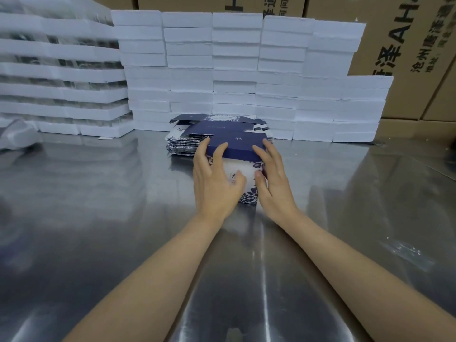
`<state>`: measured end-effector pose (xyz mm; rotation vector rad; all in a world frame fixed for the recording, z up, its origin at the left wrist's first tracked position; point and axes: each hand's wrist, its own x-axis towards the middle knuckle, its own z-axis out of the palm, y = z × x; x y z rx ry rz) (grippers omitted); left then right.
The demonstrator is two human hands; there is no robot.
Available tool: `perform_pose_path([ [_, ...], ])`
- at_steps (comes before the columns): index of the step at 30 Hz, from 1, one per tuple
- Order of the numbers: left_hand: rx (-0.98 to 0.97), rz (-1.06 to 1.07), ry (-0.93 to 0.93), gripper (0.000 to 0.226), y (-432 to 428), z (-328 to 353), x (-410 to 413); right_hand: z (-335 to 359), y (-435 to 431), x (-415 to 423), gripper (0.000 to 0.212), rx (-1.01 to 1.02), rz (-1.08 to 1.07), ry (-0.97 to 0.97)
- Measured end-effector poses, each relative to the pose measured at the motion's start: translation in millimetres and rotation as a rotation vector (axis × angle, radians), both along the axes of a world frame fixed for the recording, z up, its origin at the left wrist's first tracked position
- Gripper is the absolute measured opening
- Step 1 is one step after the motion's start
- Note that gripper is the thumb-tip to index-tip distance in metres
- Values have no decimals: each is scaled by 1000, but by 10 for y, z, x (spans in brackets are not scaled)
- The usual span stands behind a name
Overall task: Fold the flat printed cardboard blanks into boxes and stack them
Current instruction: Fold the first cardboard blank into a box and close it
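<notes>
Polished, reflective stainless-steel table (98, 218) fills the head view, backed by rows of stacked white foam trays (237, 70) and brown printed shipping cartons (407, 58) behind them.

Near the table's middle, both hands work one navy-and-white floral cardboard box (237, 166). The left hand (217, 178) is spread over its left side, fingers on the navy top flap and thumb on the white front face. The right hand (271, 178) mirrors it on the right side. Each is clasped loosely around the box.

That box looks nearly formed, its top flap apparently being pressed down. Just behind it, touching, lies a pile of flat printed cardboard blanks (187, 144), so much folding seems left. No stack of finished boxes is visible. Whether the box holds anything cannot be told.
</notes>
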<state>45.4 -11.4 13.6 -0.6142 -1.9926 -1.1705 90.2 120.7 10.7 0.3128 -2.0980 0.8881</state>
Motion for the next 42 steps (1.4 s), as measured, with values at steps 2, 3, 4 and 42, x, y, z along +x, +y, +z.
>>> perform_pose_path([
  [2, -61, 51, 1, 78, 42, -17, 33, 4, -13, -9, 51, -10, 62, -18],
  [3, -82, 59, 2, 87, 59, -30, 46, 4, -15, -13, 51, -21, 92, -29],
  [4, -93, 62, -7, 92, 69, -39, 50, 2, -17, -13, 51, -35, 122, -41],
  [42, -478, 248, -323, 55, -1244, -151, -3539, -75, -418, -1056, 21, 419, -9, -468],
])
